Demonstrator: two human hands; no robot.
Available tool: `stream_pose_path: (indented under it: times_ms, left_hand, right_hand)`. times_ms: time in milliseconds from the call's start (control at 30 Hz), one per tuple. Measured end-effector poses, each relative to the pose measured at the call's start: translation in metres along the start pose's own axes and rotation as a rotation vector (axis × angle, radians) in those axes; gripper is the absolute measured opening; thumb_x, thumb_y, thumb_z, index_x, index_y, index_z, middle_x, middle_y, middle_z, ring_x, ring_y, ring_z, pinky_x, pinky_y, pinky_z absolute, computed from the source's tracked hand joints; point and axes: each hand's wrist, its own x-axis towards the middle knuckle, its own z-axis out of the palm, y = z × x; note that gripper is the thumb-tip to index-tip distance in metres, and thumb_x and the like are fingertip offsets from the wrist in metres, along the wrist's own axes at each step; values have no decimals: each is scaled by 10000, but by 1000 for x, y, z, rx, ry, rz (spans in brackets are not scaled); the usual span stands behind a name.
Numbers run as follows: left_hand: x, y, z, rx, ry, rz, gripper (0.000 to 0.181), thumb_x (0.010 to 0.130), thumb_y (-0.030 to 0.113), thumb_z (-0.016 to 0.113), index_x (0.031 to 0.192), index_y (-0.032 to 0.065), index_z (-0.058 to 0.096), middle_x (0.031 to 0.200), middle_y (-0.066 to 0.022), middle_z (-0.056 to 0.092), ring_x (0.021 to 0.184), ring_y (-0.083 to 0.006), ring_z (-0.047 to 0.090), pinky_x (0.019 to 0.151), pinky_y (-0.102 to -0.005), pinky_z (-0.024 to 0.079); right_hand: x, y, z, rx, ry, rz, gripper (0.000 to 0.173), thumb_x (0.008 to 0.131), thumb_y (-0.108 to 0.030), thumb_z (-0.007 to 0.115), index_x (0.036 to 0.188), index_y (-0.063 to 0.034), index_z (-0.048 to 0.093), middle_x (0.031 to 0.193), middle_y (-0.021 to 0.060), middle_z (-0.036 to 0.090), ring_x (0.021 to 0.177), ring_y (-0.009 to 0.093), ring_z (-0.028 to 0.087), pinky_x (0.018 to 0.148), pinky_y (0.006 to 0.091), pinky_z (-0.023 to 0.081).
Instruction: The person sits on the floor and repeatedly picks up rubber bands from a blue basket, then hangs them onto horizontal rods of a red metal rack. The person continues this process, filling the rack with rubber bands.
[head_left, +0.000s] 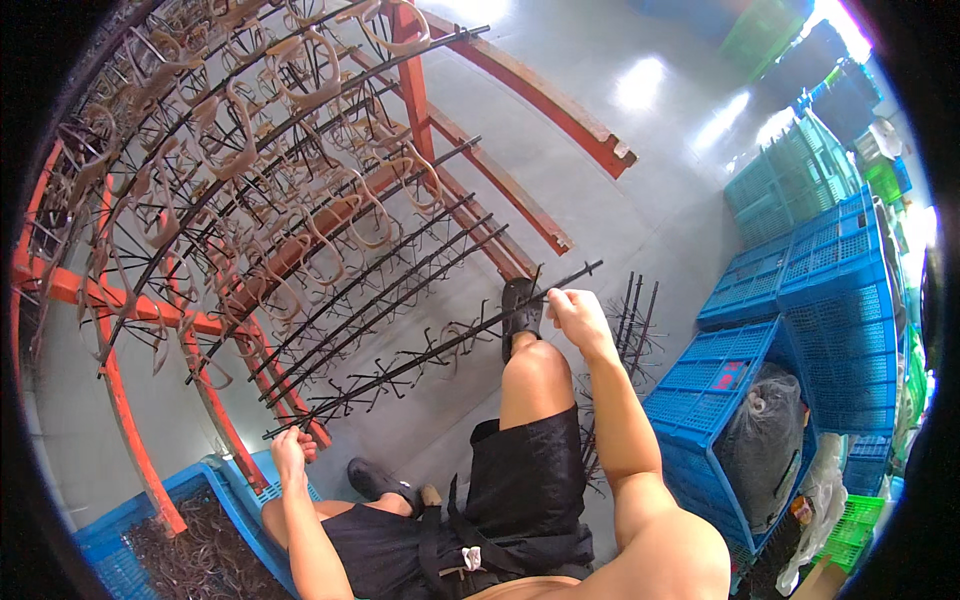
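A long black metal rod with hooked wire prongs (442, 348) spans the space before me, tilted up to the right. My right hand (576, 318) grips it close to its upper right end. Around its lower left end are the fingers of my left hand (293, 448). Beyond it, similar hooked rods (390, 300) lie side by side across an orange-red metal rack (420, 105). Higher on the rack, many beige eyeglass-frame-shaped pieces (307, 71) hang from the prongs of other rods.
Orange-red rack arms (540, 97) jut out over the grey floor. More pronged rods (634, 322) stand by my right knee. Blue plastic crates (712, 375) are stacked at the right, one holding a filled plastic bag (761, 442). A blue bin (142, 510) of dark, thin pieces sits lower left.
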Motion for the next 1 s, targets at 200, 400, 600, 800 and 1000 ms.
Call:
stream_pose_path:
  times_ms: [200, 400, 600, 800, 1000]
  left_hand:
    - [-37, 17, 11, -58, -24, 118, 251, 878, 204, 501, 763, 0, 592, 626, -87, 596, 481, -152, 562, 421, -237, 421]
    - [-120, 42, 10, 89, 92, 374, 273, 850, 219, 520, 770, -23, 620, 648, -91, 630, 541, -164, 605, 513, -280, 488]
    - [-170, 71, -13, 215, 551, 683, 300, 808, 307, 520, 734, 35, 622, 692, -201, 609, 687, -401, 592, 596, -455, 469]
    - [-115, 14, -26, 315, 611, 623, 350, 798, 368, 508, 739, 50, 641, 677, -184, 616, 648, -373, 600, 608, -473, 478]
    - [-106, 18, -23, 172, 737, 699, 301, 789, 329, 539, 719, 50, 631, 625, -191, 598, 594, -369, 591, 543, -459, 476]
  right_hand:
    - [51, -3, 4, 29, 182, -69, 413, 823, -333, 472, 648, 7, 630, 590, 163, 594, 582, 264, 590, 620, 361, 458]
    - [62, -18, -20, -106, 97, -65, 388, 827, -343, 488, 652, -25, 625, 554, 71, 571, 541, 161, 534, 558, 330, 428]
    - [70, -10, -28, -115, 35, -85, 402, 838, -383, 521, 652, -39, 614, 509, 20, 494, 423, 121, 422, 397, 275, 310]
    - [55, -18, -8, -78, 53, -107, 422, 882, -411, 449, 644, -74, 537, 485, 7, 465, 363, 88, 392, 331, 238, 264]
    - [76, -39, -7, -204, -45, -115, 422, 893, -408, 432, 668, -70, 545, 487, -2, 455, 365, 90, 393, 332, 242, 273]
